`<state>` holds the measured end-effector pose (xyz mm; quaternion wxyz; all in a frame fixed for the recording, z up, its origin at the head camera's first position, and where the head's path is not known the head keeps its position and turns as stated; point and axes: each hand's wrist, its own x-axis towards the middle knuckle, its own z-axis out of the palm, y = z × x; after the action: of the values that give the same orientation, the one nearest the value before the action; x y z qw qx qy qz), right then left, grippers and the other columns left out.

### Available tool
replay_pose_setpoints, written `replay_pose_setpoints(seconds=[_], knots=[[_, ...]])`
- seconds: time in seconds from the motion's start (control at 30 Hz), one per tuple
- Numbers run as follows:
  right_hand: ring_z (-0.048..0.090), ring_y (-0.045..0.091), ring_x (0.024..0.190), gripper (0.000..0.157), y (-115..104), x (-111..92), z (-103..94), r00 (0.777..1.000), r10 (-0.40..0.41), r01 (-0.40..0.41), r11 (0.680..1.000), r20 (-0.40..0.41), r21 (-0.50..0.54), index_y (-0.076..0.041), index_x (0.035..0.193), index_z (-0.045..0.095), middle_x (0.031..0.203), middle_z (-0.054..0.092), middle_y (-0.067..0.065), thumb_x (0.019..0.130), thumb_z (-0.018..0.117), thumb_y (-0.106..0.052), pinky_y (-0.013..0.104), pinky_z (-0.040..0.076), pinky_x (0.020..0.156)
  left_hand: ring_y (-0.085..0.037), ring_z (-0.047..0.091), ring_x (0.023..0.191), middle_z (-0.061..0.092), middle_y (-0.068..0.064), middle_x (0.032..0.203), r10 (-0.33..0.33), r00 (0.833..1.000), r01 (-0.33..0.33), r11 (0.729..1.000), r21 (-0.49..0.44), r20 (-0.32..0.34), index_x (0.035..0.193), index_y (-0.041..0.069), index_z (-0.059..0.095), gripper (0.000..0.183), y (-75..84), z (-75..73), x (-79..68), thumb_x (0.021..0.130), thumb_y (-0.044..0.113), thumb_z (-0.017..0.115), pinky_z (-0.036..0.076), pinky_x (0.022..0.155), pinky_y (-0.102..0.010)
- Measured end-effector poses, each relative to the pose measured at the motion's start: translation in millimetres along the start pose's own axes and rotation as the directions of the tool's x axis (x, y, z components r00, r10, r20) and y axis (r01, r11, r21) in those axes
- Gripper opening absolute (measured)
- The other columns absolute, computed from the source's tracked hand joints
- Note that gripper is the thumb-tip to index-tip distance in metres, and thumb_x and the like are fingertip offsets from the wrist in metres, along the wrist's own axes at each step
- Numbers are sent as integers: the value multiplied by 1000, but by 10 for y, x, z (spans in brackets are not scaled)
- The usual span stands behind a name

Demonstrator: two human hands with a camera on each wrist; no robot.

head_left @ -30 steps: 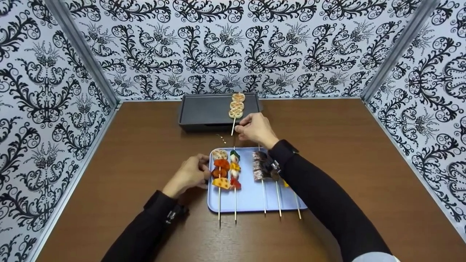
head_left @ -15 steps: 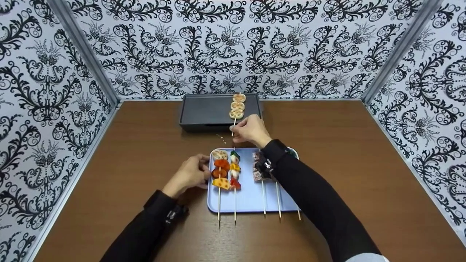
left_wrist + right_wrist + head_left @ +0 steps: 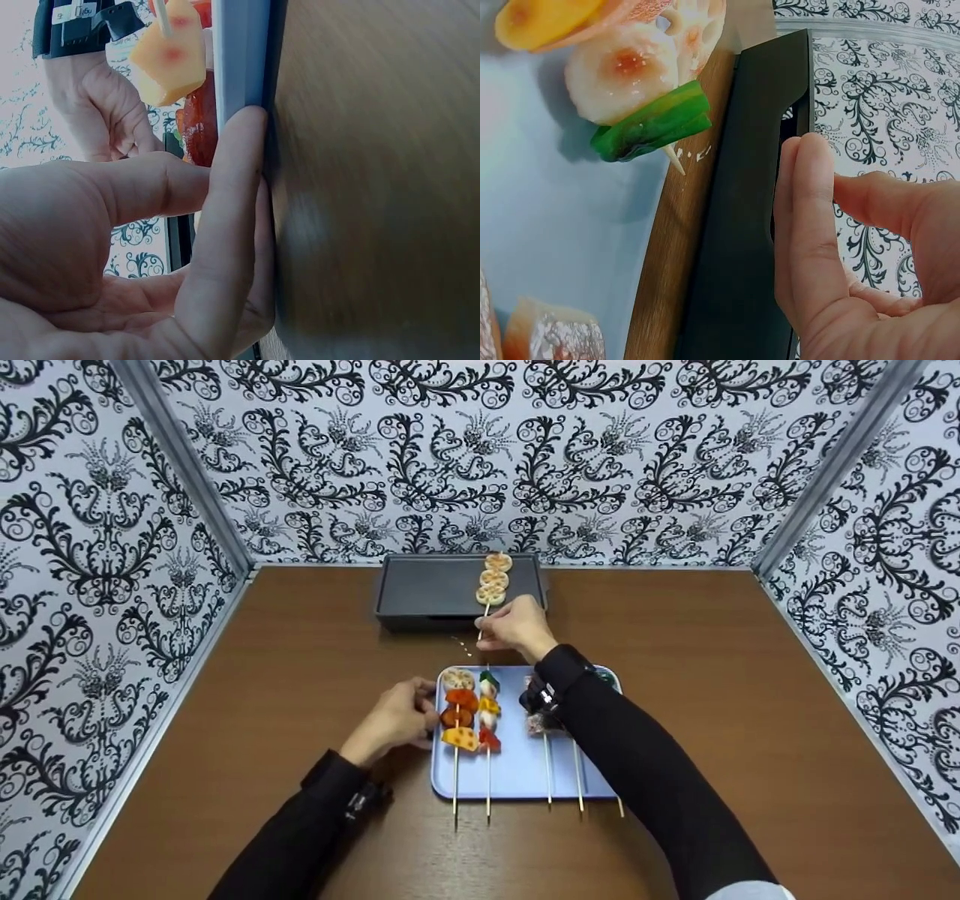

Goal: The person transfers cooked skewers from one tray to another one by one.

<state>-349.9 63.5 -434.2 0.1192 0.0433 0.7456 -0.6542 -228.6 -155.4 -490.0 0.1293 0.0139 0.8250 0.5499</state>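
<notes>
My right hand (image 3: 517, 624) pinches the bare lower end of a lotus root skewer (image 3: 493, 578), whose three slices lie over the right part of the dark grill pan (image 3: 427, 585). The thumb and fingertips meet at the stick; in the right wrist view the fingers hide it. My left hand (image 3: 391, 718) holds the left edge of the pale blue tray (image 3: 517, 780), thumb and fingers at its rim (image 3: 244, 52). Next to that hand lies a mixed skewer with an orange-yellow piece (image 3: 459, 738). Beside it is a second skewer with a green piece (image 3: 656, 124) at its tip.
Several more skewers lie on the tray's right side, among them a silvery-skinned one (image 3: 536, 725), partly hidden under my right sleeve (image 3: 622, 742). Small pale marks (image 3: 463, 647) show on the brown table (image 3: 300, 660) between tray and pan. Patterned walls (image 3: 465, 457) stand behind and on both sides.
My right hand has moved slightly left, from beside the lotus root skewer's stick onto it, and now pinches it. The left hand stays at the tray. The head view has shifted a little.
</notes>
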Motion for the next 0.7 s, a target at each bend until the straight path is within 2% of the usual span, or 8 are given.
replay_pose_setpoints(seconds=[0.2,0.5,0.7], knots=[[77,25,66,18,6,43,-5,1000,28,-28,999,-4,36,14,103,75,102,72,24,89,79,4,32,67,70,-28,70,70,64,-17,99,9,1000,-9,1000,-1,10,141,-1,56,58,-1,-6,3,84,-12,61,67,57,-40],[75,23,64,17,11,18,-31,999,31,-30,999,-8,21,12,102,75,99,72,22,87,80,6,33,67,71,-28,72,73,62,-21,119,-4,1000,4,1000,-16,12,142,0,56,59,-1,-3,-6,84,-13,59,67,58,-40],[75,24,65,16,14,4,-35,1000,31,-31,999,-7,18,11,102,74,100,72,23,87,79,7,33,67,71,-28,72,73,63,-19,111,0,1000,0,1000,-13,11,142,1,56,59,7,-5,-4,85,-12,61,67,59,-40]])
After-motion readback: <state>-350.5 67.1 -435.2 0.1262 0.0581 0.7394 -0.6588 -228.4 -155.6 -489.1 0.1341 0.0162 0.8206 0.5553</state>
